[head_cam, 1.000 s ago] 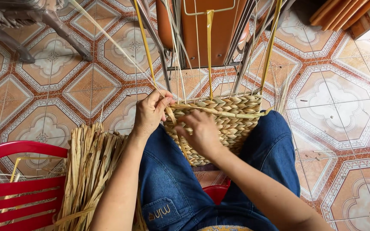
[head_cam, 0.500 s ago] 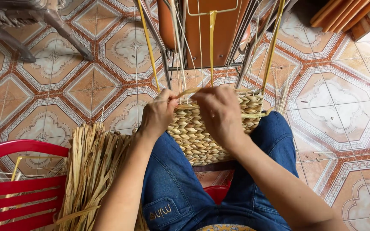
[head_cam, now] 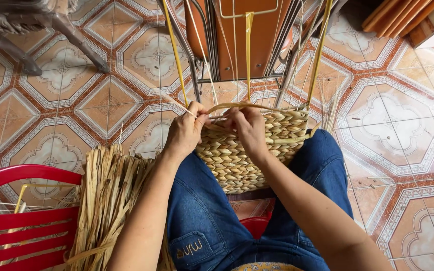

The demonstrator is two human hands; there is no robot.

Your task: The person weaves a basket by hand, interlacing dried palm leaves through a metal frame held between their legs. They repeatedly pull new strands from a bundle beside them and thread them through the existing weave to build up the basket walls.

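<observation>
Two bare hands meet at the top rim of one half-woven basket, which rests between the person's knees on blue jeans. Left hand pinches a flat pale strand at the rim, fingers closed on it. Right hand, just beside the left and closer to the basket's middle, curls over the same strand and presses it against the weave; both grips are closed on fibre. From the pinch, the strand runs toward 3 o'clock, its long axis lying level along the rim.

Three yellow upright stakes rise from the rim toward 12 o'clock, alongside several thinner pale ones too fine to count. One bundle of dried straw lies at 8 o'clock from the hands, near the left forearm, so the left hand is nearer to it. One red plastic chair sits further out at 8 o'clock. One orange metal-framed stand is at 12 o'clock, on the patterned floor tiles.
</observation>
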